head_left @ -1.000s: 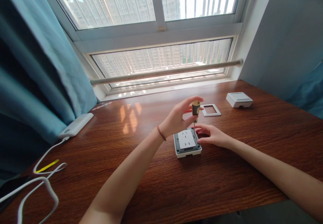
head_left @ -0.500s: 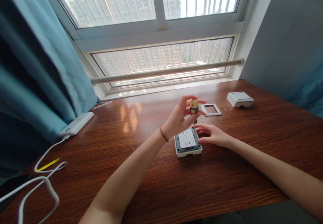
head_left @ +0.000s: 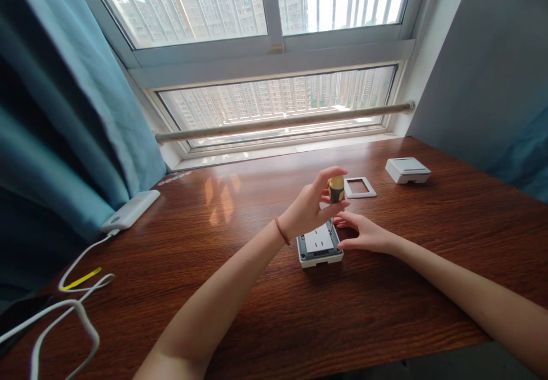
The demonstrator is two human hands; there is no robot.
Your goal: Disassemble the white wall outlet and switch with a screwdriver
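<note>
My left hand [head_left: 314, 200] is closed around the yellow and black handle of a screwdriver [head_left: 336, 190]. The tool stands roughly upright, its thin shaft running down to the right side of a wall socket [head_left: 319, 240]. This socket lies face up on the table, a white centre with slots in a dark grey frame on a white back box. Around its right edge my right hand [head_left: 362, 233] is curved, thumb at the near side and fingers at the far side, steadying it. My left hand hides the socket's far left part, and the screwdriver's tip is hard to make out.
A white square cover frame [head_left: 360, 195] lies behind the hands. Farther right sits a white box-shaped unit [head_left: 407, 170]. On the left are a white power strip [head_left: 132, 209], its white cable [head_left: 81, 311] and a yellow strip [head_left: 82, 278]. The wooden table [head_left: 257, 323] meets the window.
My left hand has shifted slightly to the right and turned with the screwdriver; its index finger now lies over the handle's top. My right hand stays by the socket, its fingers slightly moved.
</note>
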